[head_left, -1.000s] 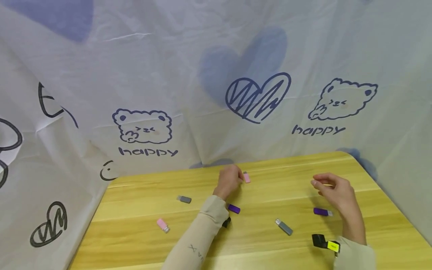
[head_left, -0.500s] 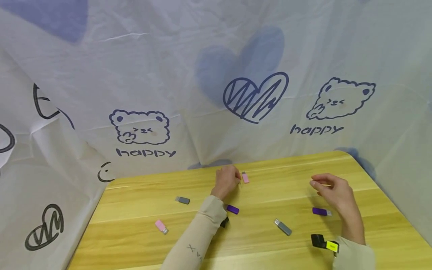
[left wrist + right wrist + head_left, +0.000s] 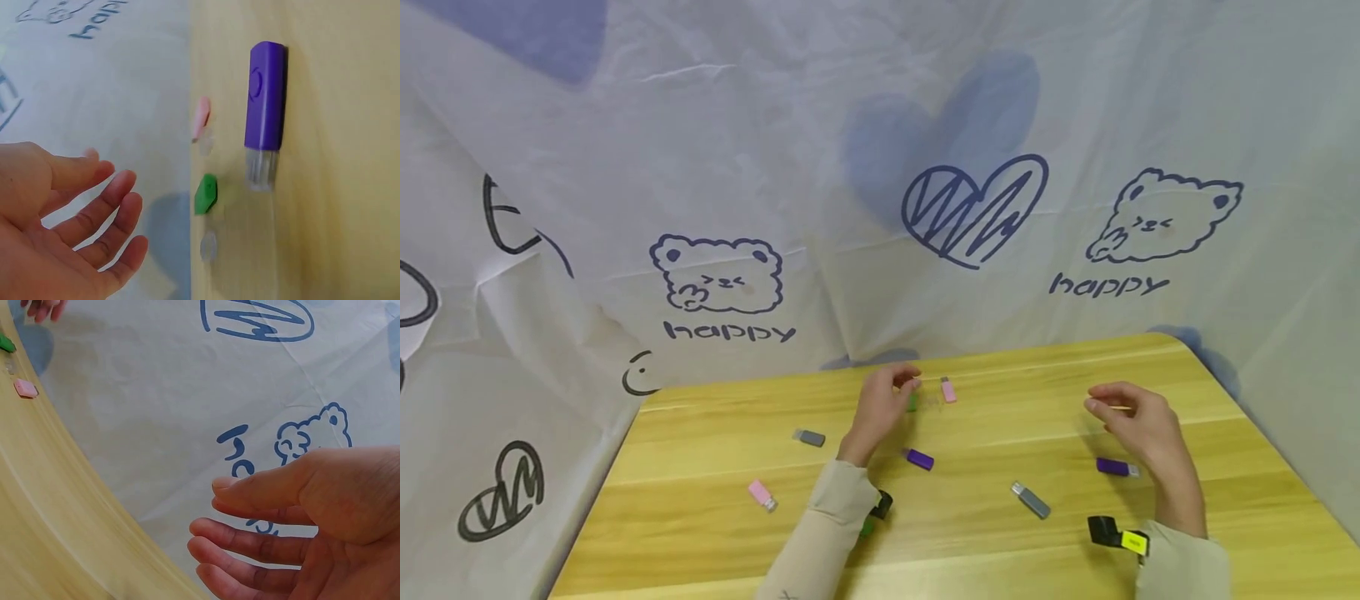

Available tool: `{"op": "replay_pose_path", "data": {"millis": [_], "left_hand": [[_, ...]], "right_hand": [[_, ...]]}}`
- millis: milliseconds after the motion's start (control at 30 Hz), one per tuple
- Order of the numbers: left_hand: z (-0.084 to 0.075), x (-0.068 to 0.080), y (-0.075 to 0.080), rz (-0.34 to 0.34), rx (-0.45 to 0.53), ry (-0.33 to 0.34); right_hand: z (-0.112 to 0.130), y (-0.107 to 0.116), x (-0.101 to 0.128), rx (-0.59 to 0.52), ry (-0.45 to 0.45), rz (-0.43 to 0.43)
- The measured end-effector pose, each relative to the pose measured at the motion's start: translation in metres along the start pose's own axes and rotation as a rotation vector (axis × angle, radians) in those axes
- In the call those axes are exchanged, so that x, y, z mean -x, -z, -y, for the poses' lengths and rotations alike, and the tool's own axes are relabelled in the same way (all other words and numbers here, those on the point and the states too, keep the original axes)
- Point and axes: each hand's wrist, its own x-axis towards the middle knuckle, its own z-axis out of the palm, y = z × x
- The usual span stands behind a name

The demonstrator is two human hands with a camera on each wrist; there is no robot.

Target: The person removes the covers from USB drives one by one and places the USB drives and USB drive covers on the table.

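Left hand: the left hand [image 3: 880, 408] hovered over the far middle of the wooden surface [image 3: 985, 542], its fingers [image 3: 103, 215] loosely spread and gripping nothing, as the left wrist view showed.
Nearest thing: a green USB stick [image 3: 913, 402] lay on the surface just beside those fingertips, apart from them; its clear cap [image 3: 208, 245] seemed to lie loose next to it.
Neighbours: a pink USB stick [image 3: 948, 389] lay just to the right of the green one, and a purple USB stick [image 3: 919, 458] lay nearer the person, cap end pointing away from the wrist.
Right hand: the right hand [image 3: 1138, 425] was raised over the right side, fingers [image 3: 250, 540] relaxed and slightly apart, empty; a second purple stick [image 3: 1116, 467] lay just below it.
Scattered: a grey stick [image 3: 808, 437], another pink stick [image 3: 762, 494] and a second grey stick [image 3: 1031, 501] lay well apart, likely spread out so each could be reached singly.
Hard to tell: both wrist devices were cut off by the sleeves; whether the pink stick's cap was on stayed unclear.
Backdrop: a printed sheet [image 3: 722, 167] with bears and hearts hid everything behind.
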Motion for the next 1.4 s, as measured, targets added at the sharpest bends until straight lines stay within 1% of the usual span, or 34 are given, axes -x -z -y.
{"op": "replay_pose_path", "data": {"millis": [167,233,333,400,600,767,833,867,933,1067,1100,1167,1400], "left_hand": [[0.004,0.022,0.018,-0.09,0.099,-0.024],[0.003,0.031,0.024,-0.124,0.124,-0.025],[0.004,0.042,0.033,-0.154,0.154,-0.016],[0.004,0.048,0.039,-0.165,0.164,-0.006],[0.01,0.065,0.057,-0.208,0.181,0.029],[0.012,0.07,0.068,-0.239,0.211,0.047],[0.013,0.072,0.071,-0.243,0.231,0.051],[0.008,0.073,0.073,-0.247,0.235,0.049],[0.008,0.075,0.075,-0.246,0.24,0.041],[0.008,0.077,0.08,-0.24,0.242,0.05],[0.013,0.077,0.08,-0.236,0.243,0.051],[0.013,0.079,0.082,-0.236,0.244,0.056],[0.015,0.081,0.089,-0.251,0.278,0.051]], "right_hand": [[-0.001,-0.001,0.0,0.03,0.006,0.003],[-0.002,-0.001,0.0,0.036,0.005,0.007],[-0.006,0.0,-0.001,0.05,0.01,0.02],[-0.01,0.001,-0.001,0.065,0.014,0.046],[-0.022,0.009,0.0,0.117,-0.019,0.184],[-0.029,0.015,-0.003,0.173,-0.071,0.288],[-0.031,0.015,-0.005,0.174,-0.102,0.326],[-0.032,0.015,-0.006,0.17,-0.12,0.346],[-0.033,0.014,-0.007,0.168,-0.134,0.37],[-0.035,0.009,-0.011,0.183,-0.117,0.395],[-0.035,0.008,-0.011,0.188,-0.109,0.396],[-0.035,0.004,-0.01,0.194,-0.104,0.398],[-0.034,-0.001,-0.007,0.18,-0.131,0.383]]}}
